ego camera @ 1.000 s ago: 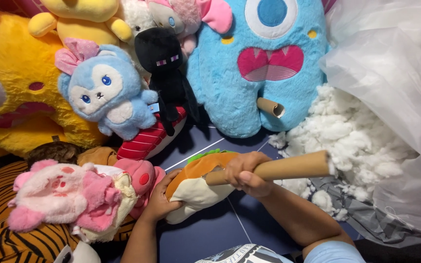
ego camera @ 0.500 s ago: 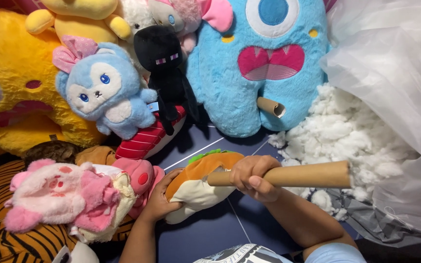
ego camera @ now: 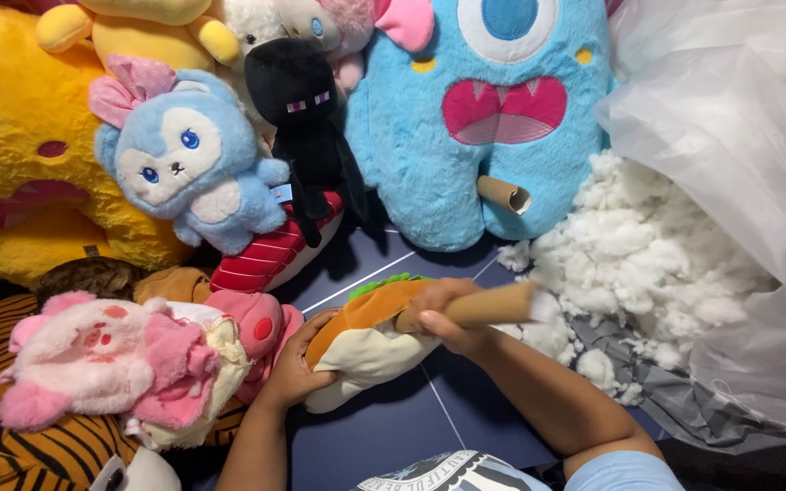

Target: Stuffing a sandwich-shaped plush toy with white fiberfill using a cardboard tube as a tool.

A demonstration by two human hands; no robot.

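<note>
Taco plush (ego camera: 366, 341) is held at the middle of the dark table (ego camera: 384, 436), clamped from its near-left end by the left hand (ego camera: 295, 368), fingers curled on it. Cardboard tube (ego camera: 475, 307) is gripped by the right hand (ego camera: 443, 314), fingers wrapped round it; its inner end is hidden behind the knuckles. Versus 0.5 s ago: less tube is seen sticking out; its far tip now touches the white stuffing (ego camera: 639, 264). Plastic bag (ego camera: 739, 164) is cut off at right.
</note>
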